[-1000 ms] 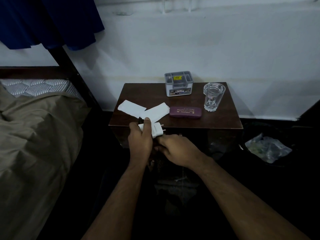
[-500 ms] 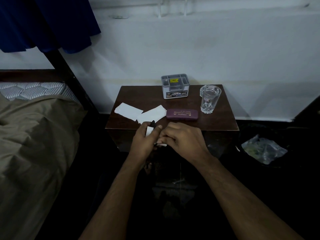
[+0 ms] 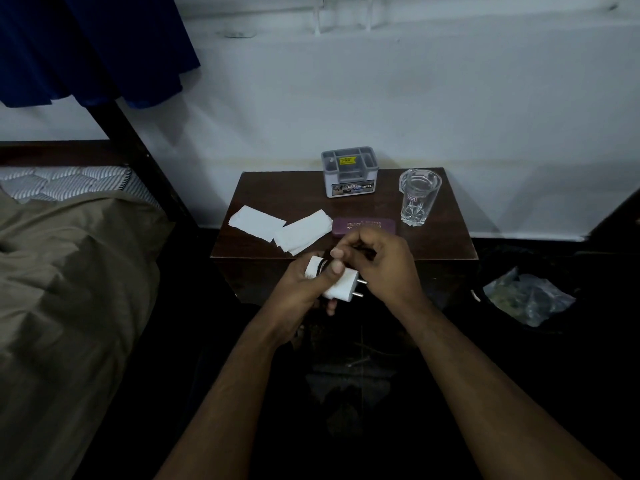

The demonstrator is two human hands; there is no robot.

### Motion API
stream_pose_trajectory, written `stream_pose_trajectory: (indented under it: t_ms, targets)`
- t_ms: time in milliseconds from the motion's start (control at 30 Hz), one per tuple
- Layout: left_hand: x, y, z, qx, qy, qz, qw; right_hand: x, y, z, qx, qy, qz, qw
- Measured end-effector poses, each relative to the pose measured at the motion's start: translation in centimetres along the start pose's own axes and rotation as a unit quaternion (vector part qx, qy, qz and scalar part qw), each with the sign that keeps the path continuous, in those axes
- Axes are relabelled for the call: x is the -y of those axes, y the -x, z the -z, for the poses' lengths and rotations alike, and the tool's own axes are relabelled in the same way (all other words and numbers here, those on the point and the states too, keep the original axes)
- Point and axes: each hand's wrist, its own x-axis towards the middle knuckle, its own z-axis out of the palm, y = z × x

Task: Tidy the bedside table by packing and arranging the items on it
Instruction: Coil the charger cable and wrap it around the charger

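Dark bedside table (image 3: 263, 188): grey organizer (image 3: 349, 173) reads "OPEL", maroon case (image 3: 363, 225) perhaps "PRINCE".

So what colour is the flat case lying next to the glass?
Maroon with faint gold lettering; the case shows in the head view.

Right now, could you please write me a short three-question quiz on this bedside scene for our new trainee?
1. True or false: the drinking glass lies on its side.
2. Which hand holds the white charger? A) left B) right C) neither
3. Fill in: the purple case lies between the white paper slips and the ____.

Key:
1. False; it stands upright on the bedside table, at its back right.
2. A; the left hand has its grip on the charger, with the thumb over black cable turns. The right hand pinches the cable beside it.
3. Glass.
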Motion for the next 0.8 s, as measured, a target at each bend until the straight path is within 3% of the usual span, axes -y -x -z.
stream_pose_trajectory:
  t_ms: [300, 533, 800]
  targets:
    - [-0.3, -0.2, -0.4, -0.107, 0.048, -0.021, 0.993, -1.1, -0.1, -0.5, 0.015, 0.033, -0.021, 0.999]
    - [-0.4, -0.7, 0.2, -0.242, 0.107, -0.014, 0.964, -0.2, 0.9, -1.4, 0.196, 0.132, -0.017, 0.971]
    - [0.7, -0.9, 1.0, -0.332, -0.039, -0.028, 0.942, 0.7, 1.8, -2.7, 0.282, 0.269, 0.071, 0.918]
